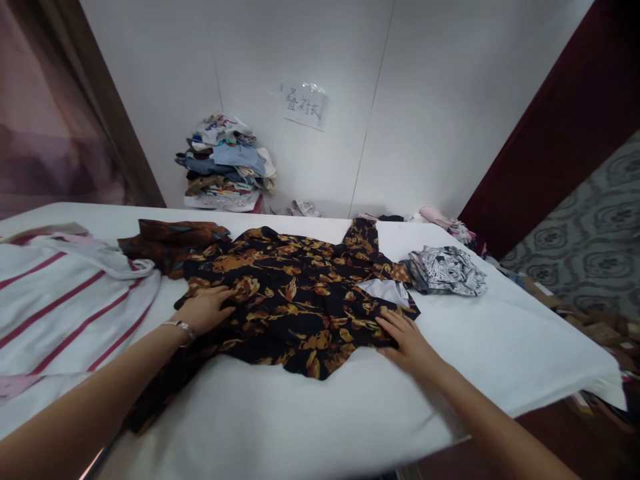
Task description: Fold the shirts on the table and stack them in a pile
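A black shirt (300, 300) with a brown and yellow floral print lies spread across the white table. One sleeve points to the far side at the right, and the other hangs toward the near left edge. My left hand (207, 310), with a bracelet at the wrist, rests flat on the shirt's left part, fingers stretched out. On its right side, near the hem, my right hand (407, 340) lies with fingers extended over the fabric and the thumb apart. A white patch (387, 291) shows beside the shirt's right end.
White clothing with red stripes (65, 307) covers the table's left side. A brown patterned garment (175, 243) lies behind the shirt. To the right sits a bundled black-and-white garment (447, 270). A tall clothes pile (227, 167) stands by the wall, below a paper sign (305, 105).
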A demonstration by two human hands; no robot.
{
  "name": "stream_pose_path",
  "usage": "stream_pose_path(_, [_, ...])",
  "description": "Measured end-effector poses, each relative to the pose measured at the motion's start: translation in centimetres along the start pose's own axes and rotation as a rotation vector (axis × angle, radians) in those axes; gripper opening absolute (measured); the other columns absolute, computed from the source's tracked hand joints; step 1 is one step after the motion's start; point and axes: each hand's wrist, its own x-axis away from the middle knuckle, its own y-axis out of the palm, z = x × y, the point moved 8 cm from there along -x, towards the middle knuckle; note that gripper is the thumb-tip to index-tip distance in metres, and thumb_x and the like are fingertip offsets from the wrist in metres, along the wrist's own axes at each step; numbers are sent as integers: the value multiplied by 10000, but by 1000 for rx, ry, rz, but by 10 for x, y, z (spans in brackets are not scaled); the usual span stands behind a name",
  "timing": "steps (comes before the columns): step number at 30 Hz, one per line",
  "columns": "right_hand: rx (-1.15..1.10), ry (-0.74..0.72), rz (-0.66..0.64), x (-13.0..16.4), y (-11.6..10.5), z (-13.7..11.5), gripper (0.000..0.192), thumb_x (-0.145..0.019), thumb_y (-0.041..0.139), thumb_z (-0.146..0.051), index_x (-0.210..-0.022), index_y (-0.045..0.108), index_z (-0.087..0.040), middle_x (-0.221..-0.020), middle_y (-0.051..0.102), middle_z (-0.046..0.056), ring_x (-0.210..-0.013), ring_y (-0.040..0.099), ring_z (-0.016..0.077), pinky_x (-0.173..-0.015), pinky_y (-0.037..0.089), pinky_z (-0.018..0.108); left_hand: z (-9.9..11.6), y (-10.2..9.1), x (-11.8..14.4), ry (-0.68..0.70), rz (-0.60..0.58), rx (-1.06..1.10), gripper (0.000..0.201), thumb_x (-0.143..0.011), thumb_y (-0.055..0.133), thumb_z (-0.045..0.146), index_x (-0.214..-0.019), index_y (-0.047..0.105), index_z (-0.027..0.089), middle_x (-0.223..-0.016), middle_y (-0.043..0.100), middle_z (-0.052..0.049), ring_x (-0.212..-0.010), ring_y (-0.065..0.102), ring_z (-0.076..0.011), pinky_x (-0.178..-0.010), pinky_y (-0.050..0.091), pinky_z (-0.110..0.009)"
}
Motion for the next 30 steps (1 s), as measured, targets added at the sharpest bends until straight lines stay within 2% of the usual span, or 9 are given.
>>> stream_pose_path(2, [31, -42, 21, -7, -1, 10, 449, -745, 549, -133, -1178, 640, -205, -1311, 568, 123, -1243, 487, 288, -1035, 357, 527, 5, 0, 0, 13, -10, -47, 387, -775, 418, 356, -1001, 675, 176, -1123, 651, -170, -1055, 606, -312, -934, 451, -420])
stream_pose_path(5, [-41, -83, 24, -21, -14, 20, 480, -682, 436, -14, -1046, 689, -198, -1133, 677, 84, -1075, 605, 226, -948, 461, 425, 23, -14, 6, 20, -10, -107, 313, -796, 357, 273, -814, 651, 168, -939, 665, -166, -941, 627, -287, -884, 455, -388])
stream_pose_path(8, [-66, -23, 77, -18, -46, 29, 541, -653, 400, -8, -1071, 678, -207, -1084, 697, 60, -1025, 628, 220, -934, 478, 404, 40, -29, 26, -2, -71, -95, 281, -816, 338, 246, -707, 592, 195, -805, 666, -104, -786, 634, -233, -755, 466, -329])
stream_pose_path(11, [-53, 7, 116, 9, -73, 30, 559, -675, 404, -33, -1129, 667, -225, -1183, 660, 48, -1133, 580, 242, -1008, 427, 431, 51, -41, 60, 1, -136, -57, 272, -818, 349, 235, -656, 565, 210, -675, 653, -42, -638, 603, -193, -644, 428, -289])
stream_pose_path(14, [-113, -6, -69, 36, -67, 20, 596, -651, 394, -18, -1121, 678, -250, -1203, 652, 18, -1187, 548, 233, -1052, 391, 424, 56, -44, 92, -8, -215, 4, 258, -801, 376, 225, -614, 552, 219, -634, 649, -13, -607, 594, -181, -599, 385, -267])
stream_pose_path(17, [-189, -12, -252, 49, -52, 7, 595, -658, 423, -27, -1140, 671, -271, -1228, 636, 7, -1185, 550, 232, -1048, 402, 424, 61, -42, 106, 8, -250, 49, 252, -789, 387, 231, -602, 555, 232, -603, 628, 19, -570, 577, -169, -578, 369, -254])
stream_pose_path(21, [-183, 7, -139, 41, -58, -3, 603, -674, 441, -33, -1200, 638, -253, -1280, 600, 47, -1213, 526, 251, -1055, 385, 480, 72, -47, 108, 27, -177, 81, 235, -811, 415, 311, -691, 604, 240, -753, 672, -5, -718, 626, -206, -672, 429, -295])
stream_pose_path(25, [-204, -103, -34, 44, -51, -42, 475, -777, 478, -92, -1208, 624, -229, -1254, 615, 84, -1210, 525, 239, -1033, 410, 474, 83, -62, 126, 53, -30, 128, 303, -870, 383, 425, -916, 625, 247, -969, 672, -41, -906, 615, -229, -816, 451, -352])
stream_pose_path(30, [-216, -457, -144, 74, -6, -130, 390, -864, 480, -127, -1213, 597, -256, -1215, 637, 76, -1205, 525, 210, -1078, 350, 475, 83, -54, 178, 4, 34, 50, 401, -814, 487, 543, -990, 623, 210, -1082, 641, -100, -977, 605, -274, -847, 475, -399])
